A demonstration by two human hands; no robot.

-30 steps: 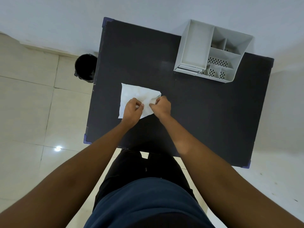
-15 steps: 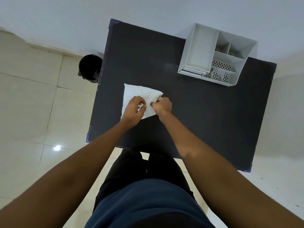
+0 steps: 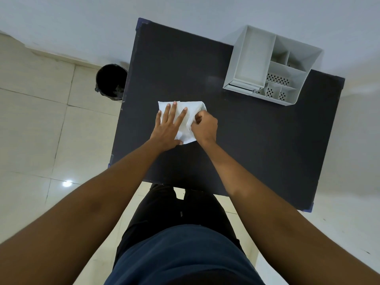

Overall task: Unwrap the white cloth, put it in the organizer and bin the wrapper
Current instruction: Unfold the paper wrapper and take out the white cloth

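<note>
A white wrapped cloth (image 3: 190,112) lies flat on the black table (image 3: 257,140), left of centre. My left hand (image 3: 168,128) rests flat on its left part, fingers spread, pressing it down. My right hand (image 3: 204,125) pinches the packet's right edge, where the material bunches up. I cannot tell wrapper from cloth. The white organizer (image 3: 269,64) stands at the table's far right, with one long compartment and several small ones. A black bin (image 3: 111,82) sits on the floor beside the table's far left corner.
A pale wall runs behind the table. Light floor tiles (image 3: 41,130) surround it on the left. My legs and dark blue shirt (image 3: 181,254) are at the table's near edge.
My left hand has let go of its pinch and opened flat onto the packet. My right hand keeps its grip on the right edge, which now looks crumpled.
</note>
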